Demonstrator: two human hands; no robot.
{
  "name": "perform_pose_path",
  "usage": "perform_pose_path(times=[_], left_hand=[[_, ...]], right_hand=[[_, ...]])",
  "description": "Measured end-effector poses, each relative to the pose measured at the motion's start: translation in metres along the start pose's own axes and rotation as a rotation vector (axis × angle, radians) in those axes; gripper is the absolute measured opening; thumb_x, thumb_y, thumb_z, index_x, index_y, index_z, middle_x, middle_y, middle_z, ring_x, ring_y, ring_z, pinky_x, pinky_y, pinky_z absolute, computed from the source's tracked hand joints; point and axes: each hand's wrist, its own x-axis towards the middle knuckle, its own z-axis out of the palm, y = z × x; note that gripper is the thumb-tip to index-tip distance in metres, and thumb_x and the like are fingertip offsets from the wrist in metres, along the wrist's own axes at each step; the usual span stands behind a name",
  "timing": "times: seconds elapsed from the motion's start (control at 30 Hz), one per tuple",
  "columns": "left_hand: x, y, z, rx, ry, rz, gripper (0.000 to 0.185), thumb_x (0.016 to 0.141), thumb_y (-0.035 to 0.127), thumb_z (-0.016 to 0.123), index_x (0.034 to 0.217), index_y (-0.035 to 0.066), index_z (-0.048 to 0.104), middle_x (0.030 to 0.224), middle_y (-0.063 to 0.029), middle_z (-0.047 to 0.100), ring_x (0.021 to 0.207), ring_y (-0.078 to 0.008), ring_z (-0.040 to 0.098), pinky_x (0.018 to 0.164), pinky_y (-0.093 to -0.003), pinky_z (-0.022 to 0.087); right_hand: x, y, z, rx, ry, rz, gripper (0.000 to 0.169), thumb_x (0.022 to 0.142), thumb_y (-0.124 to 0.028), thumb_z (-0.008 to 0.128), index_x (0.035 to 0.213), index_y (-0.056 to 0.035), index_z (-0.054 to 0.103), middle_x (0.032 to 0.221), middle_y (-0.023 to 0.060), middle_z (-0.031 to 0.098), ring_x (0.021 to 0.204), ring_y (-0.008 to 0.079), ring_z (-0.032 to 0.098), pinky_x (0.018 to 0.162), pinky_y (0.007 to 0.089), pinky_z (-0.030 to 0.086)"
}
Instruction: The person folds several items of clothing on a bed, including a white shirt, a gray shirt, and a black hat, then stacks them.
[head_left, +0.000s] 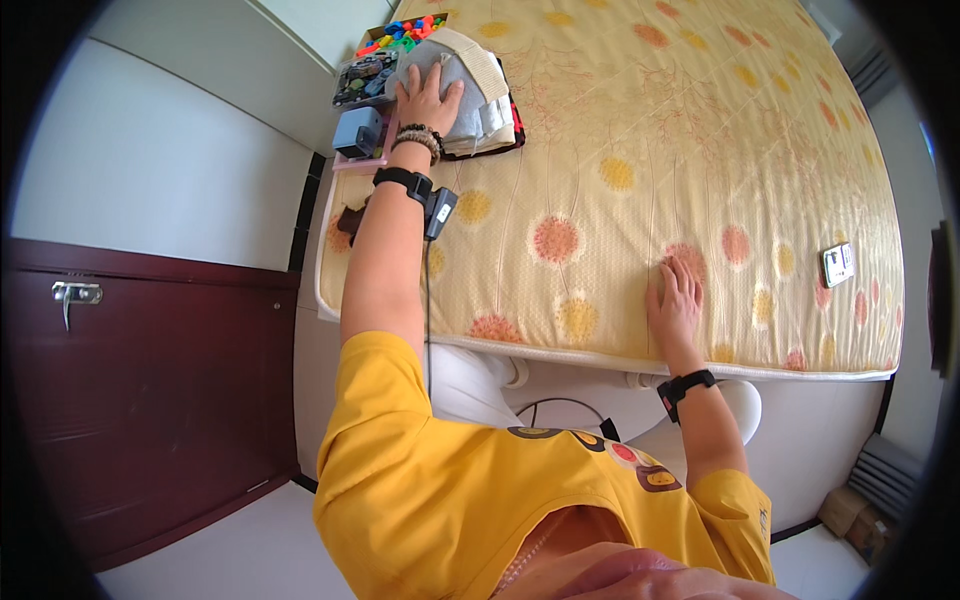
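My left hand (429, 101) lies with spread fingers on a grey knit item with a beige ribbed band (480, 66), perhaps a hat. Beneath that is a stack of folded white and cream cloths (495, 126), with a black and red edge (519, 135) showing at its right. My right hand (679, 304) rests palm down on the flower-patterned mattress (645, 202), near its front edge, holding nothing. Bands are strapped around both forearms, and a black device with a cable (441, 214) hangs at the left one.
Left of the stack stand a clear box of toy cars (365, 79), colourful plastic pieces (405, 34), and a blue-grey box-shaped item (357, 132) on a pink tray (352, 163). A dark brown object (351, 222) is partly behind my left forearm. A small flat item (837, 265) lies far right.
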Motion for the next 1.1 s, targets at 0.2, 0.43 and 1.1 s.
perform_pose_path(times=[0.2, 0.43, 1.1], left_hand=[[0.052, 0.001, 0.029, 0.178, -0.176, 0.053, 0.067, 0.078, 0.067, 0.037, 0.133, 0.027, 0.039, 0.142, -0.0129, 0.028, 0.128, -0.0358, 0.027, 0.107, -0.0425, 0.017], [0.051, 0.012, 0.066, 0.237, 0.028, 0.062, 0.063, 0.077, 0.065, 0.037, 0.126, 0.028, 0.048, 0.137, -0.0082, 0.038, 0.126, -0.0392, 0.028, 0.102, -0.0505, 0.024], [0.042, -0.013, 0.004, -0.186, -0.113, -0.071, 0.079, 0.075, 0.068, 0.043, 0.13, 0.011, 0.043, 0.141, -0.0232, 0.023, 0.13, -0.0382, 0.02, 0.107, -0.0425, 0.019]], right_hand=[[0.002, 0.002, 0.003, -0.007, 0.002, 0.0, 0.039, 0.077, -0.021, 0.056, 0.113, -0.0078, 0.052, 0.127, 0.011, 0.047, 0.122, 0.0263, 0.039, 0.102, 0.0418, 0.025], [0.0, -0.001, 0.001, -0.041, -0.066, 0.026, 0.04, 0.076, -0.02, 0.056, 0.115, -0.0084, 0.052, 0.129, 0.0106, 0.045, 0.124, 0.0266, 0.037, 0.102, 0.042, 0.025], [0.003, 0.0, -0.003, 0.026, 0.039, 0.03, 0.04, 0.077, -0.023, 0.054, 0.113, -0.0067, 0.052, 0.127, 0.0112, 0.046, 0.123, 0.0254, 0.038, 0.103, 0.0411, 0.024]])
